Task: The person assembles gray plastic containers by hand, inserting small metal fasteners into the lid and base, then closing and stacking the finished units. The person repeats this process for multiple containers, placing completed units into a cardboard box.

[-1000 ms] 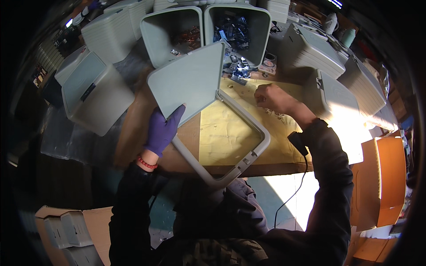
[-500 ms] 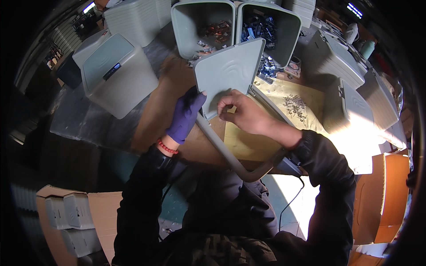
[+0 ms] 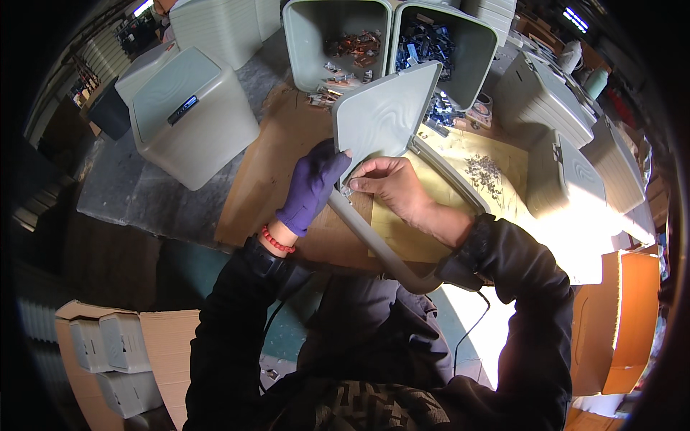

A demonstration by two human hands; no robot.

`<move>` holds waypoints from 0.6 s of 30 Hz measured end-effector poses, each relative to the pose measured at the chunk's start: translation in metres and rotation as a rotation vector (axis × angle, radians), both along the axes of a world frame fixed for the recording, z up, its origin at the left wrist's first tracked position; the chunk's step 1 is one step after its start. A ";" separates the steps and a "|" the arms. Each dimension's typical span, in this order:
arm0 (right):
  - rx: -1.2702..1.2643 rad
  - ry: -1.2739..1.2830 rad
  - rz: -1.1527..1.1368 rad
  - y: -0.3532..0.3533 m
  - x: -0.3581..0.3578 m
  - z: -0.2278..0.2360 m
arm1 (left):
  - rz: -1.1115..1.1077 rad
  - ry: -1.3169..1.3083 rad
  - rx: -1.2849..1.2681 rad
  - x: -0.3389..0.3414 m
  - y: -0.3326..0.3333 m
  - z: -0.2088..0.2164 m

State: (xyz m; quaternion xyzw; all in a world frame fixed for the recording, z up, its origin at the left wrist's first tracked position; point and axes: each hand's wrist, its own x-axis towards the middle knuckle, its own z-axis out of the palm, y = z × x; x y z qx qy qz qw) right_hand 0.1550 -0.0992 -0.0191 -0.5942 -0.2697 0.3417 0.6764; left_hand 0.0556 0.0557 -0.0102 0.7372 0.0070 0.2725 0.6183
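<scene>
My left hand [image 3: 310, 185], in a purple glove with a red bead bracelet at the wrist, grips the left hinge corner of a grey bin lid [image 3: 384, 108]. The lid stands raised on its open grey rim frame [image 3: 377, 244], whose near corner reaches past the table edge. Bare and pinched, my right hand [image 3: 402, 190] has thumb and forefinger at that same hinge corner. A small shiny piece [image 3: 346, 191] shows just under those fingertips; its kind is too small to tell.
Two grey bins [image 3: 289, 50] [image 3: 496, 54] lie tipped at the back, holding coppery and blue small parts. Tiny metal pieces [image 3: 483, 172] lie on yellow paper [image 3: 514, 154]. Lidded bins [image 3: 208, 144] [image 3: 535, 108] stand left and right. Cardboard boxes [image 3: 169, 345] [image 3: 607, 323] flank me.
My right hand has moved in to the left hinge corner, its fingertips now beside my left hand. The lid and frame sit slightly farther right in view.
</scene>
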 end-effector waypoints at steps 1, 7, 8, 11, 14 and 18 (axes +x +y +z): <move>-0.003 -0.017 -0.003 0.001 -0.001 -0.002 | 0.003 -0.010 0.003 0.000 0.000 0.000; 0.083 -0.031 -0.001 0.002 -0.005 -0.016 | -0.005 0.028 0.012 0.001 0.003 -0.001; 0.065 -0.049 -0.019 0.002 -0.006 -0.017 | -0.008 0.023 0.013 0.002 0.004 -0.002; 0.061 -0.049 -0.018 0.002 -0.006 -0.018 | -0.002 0.001 0.015 0.002 0.003 -0.003; 0.033 -0.111 -0.044 0.003 -0.006 -0.016 | -0.001 -0.019 -0.008 0.003 0.002 -0.003; -0.064 -0.704 -0.136 -0.003 -0.006 -0.010 | -0.009 0.028 -0.032 0.002 0.002 0.000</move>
